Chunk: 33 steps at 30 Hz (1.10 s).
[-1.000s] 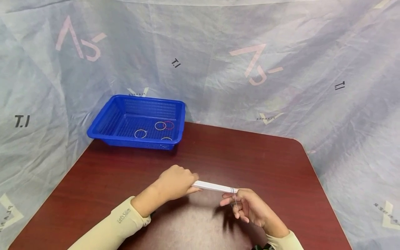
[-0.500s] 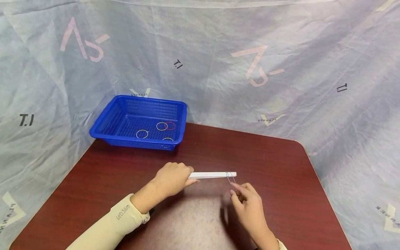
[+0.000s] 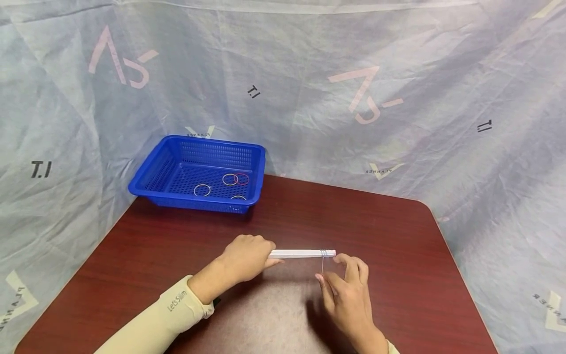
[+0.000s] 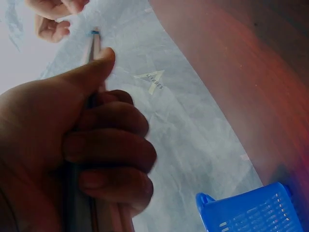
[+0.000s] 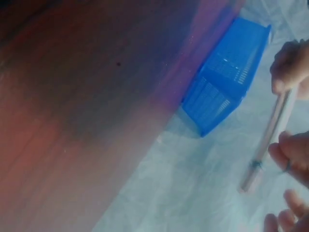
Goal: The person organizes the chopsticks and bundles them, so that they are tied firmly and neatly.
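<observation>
Drawing the blue band [image 3: 324,253] down from the white sticks [image 3: 296,253], lower centre, your right hand [image 3: 350,294] pinches it between thumb and finger; its strands, spread a moment ago, now align, so the wrap seems tighter. Your left hand [image 3: 247,258] grips the sticks, their banded end just above that pinch.

The blue rectangular plastic basket [image 3: 194,201], thin round yellow and red bands [image 3: 236,179] inside, stood on the reddish-brown, round-cornered wood-grain table [image 3: 376,221], at ten o'clock from the slim white bundle [image 3: 298,253].
</observation>
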Available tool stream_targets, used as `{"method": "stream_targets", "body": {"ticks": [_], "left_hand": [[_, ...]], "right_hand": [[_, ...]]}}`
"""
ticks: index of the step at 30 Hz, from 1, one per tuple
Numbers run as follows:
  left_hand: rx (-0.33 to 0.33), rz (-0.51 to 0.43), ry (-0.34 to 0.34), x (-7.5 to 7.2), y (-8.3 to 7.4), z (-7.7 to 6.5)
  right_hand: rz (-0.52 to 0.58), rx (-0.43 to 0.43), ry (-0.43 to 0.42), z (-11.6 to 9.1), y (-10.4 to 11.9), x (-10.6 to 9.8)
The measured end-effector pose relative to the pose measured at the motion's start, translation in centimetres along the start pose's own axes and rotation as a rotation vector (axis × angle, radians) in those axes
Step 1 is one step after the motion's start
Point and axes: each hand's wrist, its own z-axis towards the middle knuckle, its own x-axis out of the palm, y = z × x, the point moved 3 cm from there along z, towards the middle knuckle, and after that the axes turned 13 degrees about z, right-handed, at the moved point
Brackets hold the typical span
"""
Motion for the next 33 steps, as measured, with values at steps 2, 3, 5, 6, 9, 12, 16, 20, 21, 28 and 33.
{"method": "stream_targets", "body": {"ticks": [2, 3, 5, 6, 9, 12, 16, 20, 21, 28, 33], "left_hand": [[0.002, -0.001, 0.009, 0.1, -0.1, -0.1], [0.005, 0.000, 0.012, 0.1, -0.1, -0.1], [0.010, 0.001, 0.018, 0.2, -0.2, -0.2], [0.013, 0.005, 0.018, 0.3, -0.3, -0.2], [0.014, 0.016, 0.010, 0.3, -0.2, -0.2], [0.004, 0.030, -0.004, 0.5, -0.1, -0.2], [0.006, 0.037, -0.037, 0.6, 0.0, -0.1], [0.017, 0.047, -0.064, 0.7, -0.1, -0.1], [0.020, 0.047, -0.067, 0.7, -0.2, -0.2], [0.010, 0.039, -0.104, 0.6, -0.1, -0.3], [-0.003, 0.032, -0.099, 0.4, 0.2, -0.2]], "right_hand": [[-0.003, -0.092, 0.002, 0.2, 0.0, -0.1], [0.009, -0.147, 0.010, 0.3, 0.0, -0.1], [0.054, -0.244, 0.063, 0.4, 0.1, -0.1], [0.090, -0.274, 0.103, 0.4, 0.1, -0.1], [0.216, -0.218, 0.241, 0.1, -0.1, -0.2], [0.412, 0.085, 0.342, -0.5, -0.8, -0.3], [0.777, 0.621, 0.377, -1.2, -2.3, -0.3], [1.010, 1.023, 0.433, -1.5, -3.5, -0.6], [1.056, 1.070, 0.448, -1.5, -3.6, -0.7], [1.257, 0.939, 0.259, -1.4, -3.3, -0.7], [0.974, 0.962, 0.061, -1.5, -3.0, -0.4]]}}
